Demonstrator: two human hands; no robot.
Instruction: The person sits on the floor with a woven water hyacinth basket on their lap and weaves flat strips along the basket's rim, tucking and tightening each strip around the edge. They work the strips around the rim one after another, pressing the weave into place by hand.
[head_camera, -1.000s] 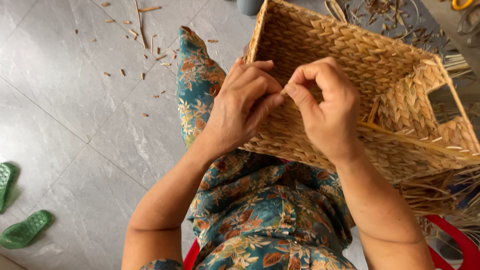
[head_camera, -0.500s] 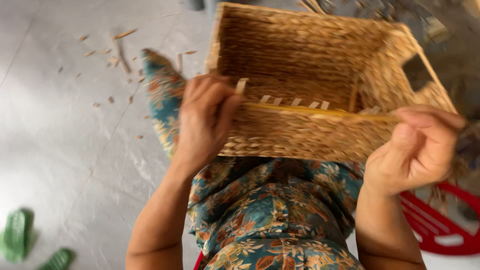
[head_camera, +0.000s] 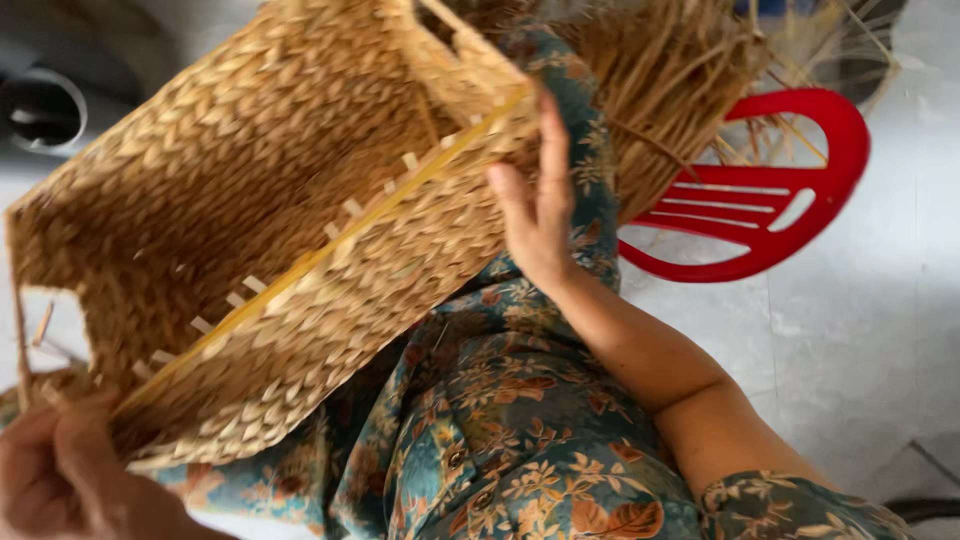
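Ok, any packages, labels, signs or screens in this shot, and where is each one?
None in view: no package, label, sign or screen.
What does show is the rectangular woven straw basket held across the lap, the left hand at its lower-left corner, the right hand at its upper-right rim, a bundle of loose dry straw behind it, and a red plastic stool at the upper right.

Baskets: one, woven basket (head_camera: 270, 230).
Hands: two, left hand (head_camera: 60, 480), right hand (head_camera: 535, 215).
Stools: one, red stool (head_camera: 770, 190).
Straw bundles: one, straw (head_camera: 670, 70).
Pale stake ends along the basket rim: about nine; blur hides an exact count.
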